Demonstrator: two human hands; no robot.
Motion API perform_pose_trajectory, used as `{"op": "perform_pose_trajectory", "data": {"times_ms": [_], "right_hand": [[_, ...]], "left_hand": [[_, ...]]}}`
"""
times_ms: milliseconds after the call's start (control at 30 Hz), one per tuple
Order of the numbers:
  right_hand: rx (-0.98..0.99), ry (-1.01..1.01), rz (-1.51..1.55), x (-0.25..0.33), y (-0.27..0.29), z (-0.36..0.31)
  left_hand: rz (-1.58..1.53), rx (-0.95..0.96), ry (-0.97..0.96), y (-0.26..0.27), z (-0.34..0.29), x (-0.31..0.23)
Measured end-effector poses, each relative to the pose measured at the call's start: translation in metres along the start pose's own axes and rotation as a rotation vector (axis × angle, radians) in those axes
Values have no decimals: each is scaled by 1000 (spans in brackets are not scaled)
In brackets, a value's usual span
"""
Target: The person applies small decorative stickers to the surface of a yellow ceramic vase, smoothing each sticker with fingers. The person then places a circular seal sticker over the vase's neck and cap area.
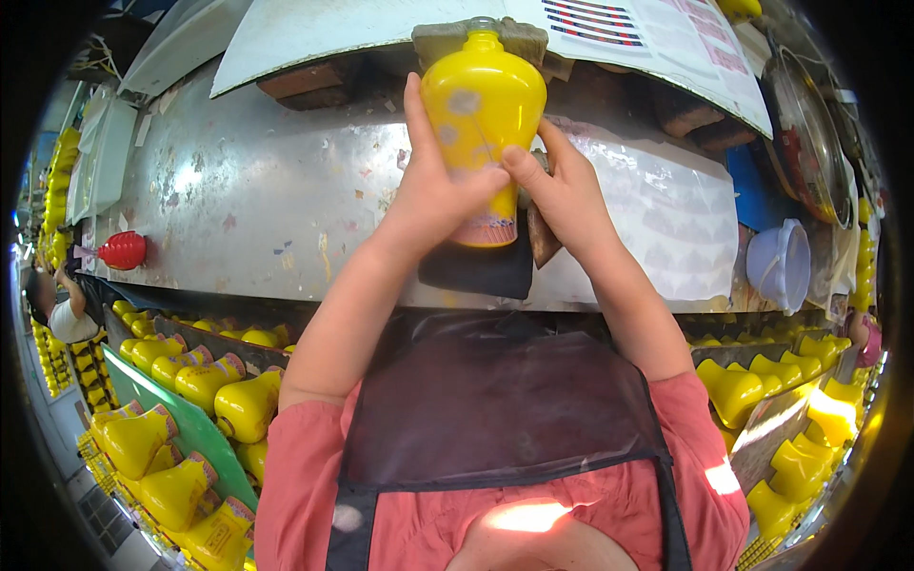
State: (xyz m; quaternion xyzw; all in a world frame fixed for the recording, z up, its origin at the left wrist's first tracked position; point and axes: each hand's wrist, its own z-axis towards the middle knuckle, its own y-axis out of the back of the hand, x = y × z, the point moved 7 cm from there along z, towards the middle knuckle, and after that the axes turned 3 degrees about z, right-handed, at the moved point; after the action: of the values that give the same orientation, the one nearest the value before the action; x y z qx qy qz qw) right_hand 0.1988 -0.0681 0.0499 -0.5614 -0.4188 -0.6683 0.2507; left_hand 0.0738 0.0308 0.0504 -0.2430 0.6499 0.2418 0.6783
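Note:
Between my two hands is a glossy yellow vase [495, 84] with a narrow neck, wide shoulders and a patterned band round its foot. Its neck lies against a brownish padded rest [433, 40] at the far side. My left hand [440, 181] grips the vase's left side, thumb across the front. On the right, my right hand [564, 190] has its fingers round the side and its thumb on the front. Pale flower-like patches and a thin stem line show on the yellow surface. A dark cloth [476, 271] lies beneath the foot, at the table's near edge.
A printed white sheet [657, 214] lies on the metal table [248, 181]. A red ribbed bottle [122, 250] lies at left; a pale bucket [779, 266] stands at right. A white board [352, 33] rests on bricks [307, 84]. Yellow vases [249, 404] fill racks on both sides.

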Motion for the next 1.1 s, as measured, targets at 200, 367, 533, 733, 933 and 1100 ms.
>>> {"op": "perform_pose_trajectory", "data": {"times_ms": [200,367,533,733,933,1100], "right_hand": [[75,-428,281,-16,22,4],[-76,101,404,31,36,0],[-255,672,-394,73,14,-14],[-484,579,-336,73,39,-4],[-314,702,-490,102,24,-1],[-233,539,-346,107,40,29]], "left_hand": [[37,-23,19,3,2,6],[10,1,35,2,3,5],[-28,44,11,0,3,2],[72,29,-7,3,4,2],[596,-163,-271,-2,-3,-26],[615,-253,-196,12,8,-29]]}}
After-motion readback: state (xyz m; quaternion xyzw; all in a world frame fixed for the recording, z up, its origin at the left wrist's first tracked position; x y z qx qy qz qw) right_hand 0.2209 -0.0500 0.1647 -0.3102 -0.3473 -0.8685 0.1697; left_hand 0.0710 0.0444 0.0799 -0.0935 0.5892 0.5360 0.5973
